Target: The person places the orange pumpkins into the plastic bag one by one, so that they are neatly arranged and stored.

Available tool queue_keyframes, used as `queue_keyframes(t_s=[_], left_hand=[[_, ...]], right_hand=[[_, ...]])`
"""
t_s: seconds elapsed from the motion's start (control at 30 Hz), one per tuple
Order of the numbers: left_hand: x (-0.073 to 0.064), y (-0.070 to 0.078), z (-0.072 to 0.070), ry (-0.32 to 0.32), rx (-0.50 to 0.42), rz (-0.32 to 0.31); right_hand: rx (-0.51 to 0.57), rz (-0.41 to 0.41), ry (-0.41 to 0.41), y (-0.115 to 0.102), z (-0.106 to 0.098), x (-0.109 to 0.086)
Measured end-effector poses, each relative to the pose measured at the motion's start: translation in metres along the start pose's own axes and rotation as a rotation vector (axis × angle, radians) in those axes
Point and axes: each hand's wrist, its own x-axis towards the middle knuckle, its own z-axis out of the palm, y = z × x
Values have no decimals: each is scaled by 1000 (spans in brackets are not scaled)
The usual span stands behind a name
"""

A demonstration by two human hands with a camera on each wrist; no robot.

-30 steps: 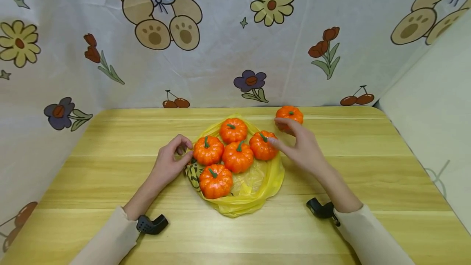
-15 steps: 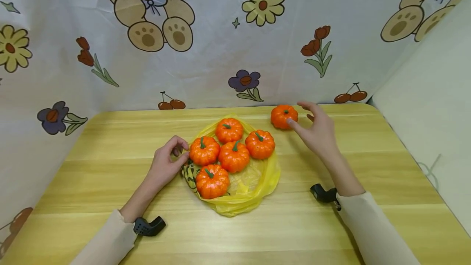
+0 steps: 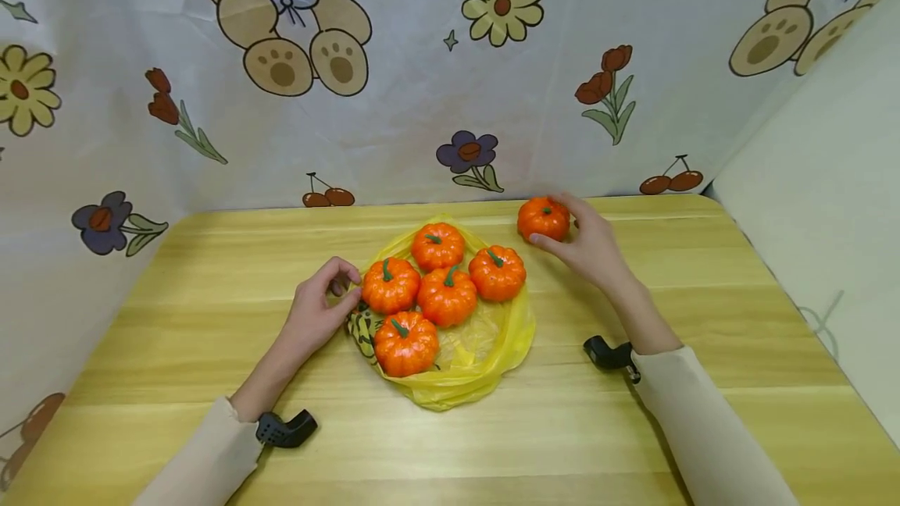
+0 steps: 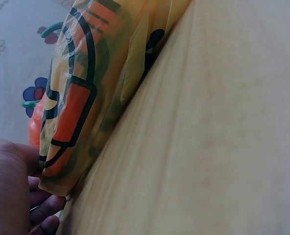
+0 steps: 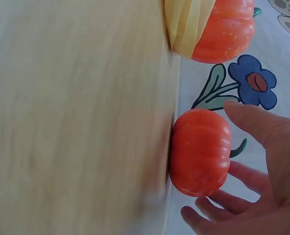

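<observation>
Several small orange pumpkins with green stems, one of them the middle pumpkin (image 3: pixel 447 299), sit in an open yellow plastic bag (image 3: pixel 450 395) on the table. At the bag's left edge, my left hand (image 3: pixel 318 307) pinches the plastic between thumb and fingers, as the left wrist view of the bag (image 4: pixel 81 112) also shows. A lone pumpkin (image 3: pixel 538 219) stands outside the bag at the table's back. Around its right side reaches my right hand (image 3: pixel 594 248), fingers spread. In the right wrist view, the thumb is apart from this pumpkin (image 5: pixel 200 152); fingertip contact is unclear.
Behind the wooden table (image 3: pixel 211 272) hangs a white cloth (image 3: pixel 408 123) printed with bears and flowers. A pale wall (image 3: pixel 823 194) borders the right side. Black wrist devices, such as the left one (image 3: pixel 287 429), are strapped near both sleeves.
My right hand has moved from over the bag's right side to the right of the lone pumpkin, then closer around it. My left hand has stayed at the bag's edge.
</observation>
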Motion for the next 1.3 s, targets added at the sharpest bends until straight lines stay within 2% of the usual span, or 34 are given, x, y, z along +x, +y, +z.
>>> queue_keyframes(t_s=[0.3,0.5,0.87,1.3], left_hand=[[1,0,1,-1,-7,2],[2,0,0,-8,-8,-10],[1,2,1,-12,-6,-11],[2,1,0,-15,-12,-25]], right_hand=[[11,24,-10,2,-1,-4],[32,2,-20,4,-1,-6],[-39,6,-84,2,-1,-15],[-44,4,-119,8,-16,-44]])
